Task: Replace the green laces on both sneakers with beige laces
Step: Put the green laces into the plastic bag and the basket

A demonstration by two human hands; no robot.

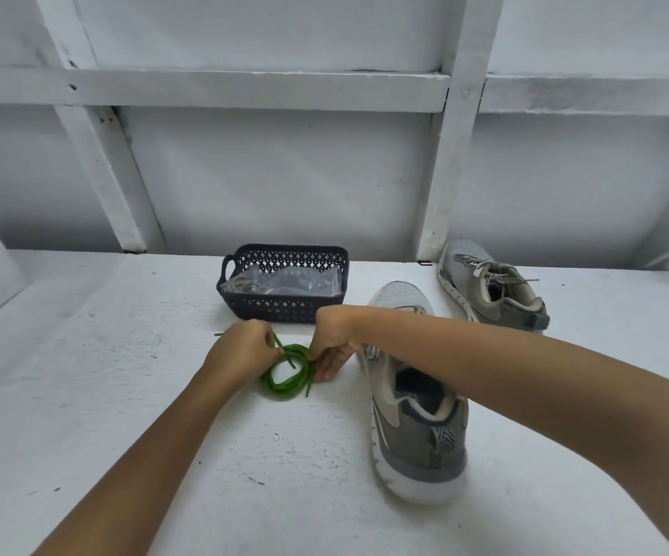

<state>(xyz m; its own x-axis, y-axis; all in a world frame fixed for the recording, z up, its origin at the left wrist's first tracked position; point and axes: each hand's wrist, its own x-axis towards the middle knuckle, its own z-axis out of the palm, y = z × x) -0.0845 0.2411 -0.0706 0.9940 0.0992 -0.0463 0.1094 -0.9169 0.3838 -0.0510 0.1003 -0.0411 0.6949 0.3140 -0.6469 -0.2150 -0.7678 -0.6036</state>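
Bundling the green lace [286, 375] into a coil in the middle of the counter [124, 395], just in front of the dark basket [284, 311] near the back edge. Pinching a loose end with the left hand [244, 349], fingers curled tight; clamping the coil's other side with the right hand [331, 343], fingertips closed on the loops, presumably to stop them springing apart. Leaves the laceless sneaker [417, 395] just right of the coil, heel toward the front edge, ready for beige. Looks finished on the far sneaker [493, 288], back right corner.

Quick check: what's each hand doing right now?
Left hand: gripping a strand of the coiled green shoelace.
Right hand: pinching the coil's right side.
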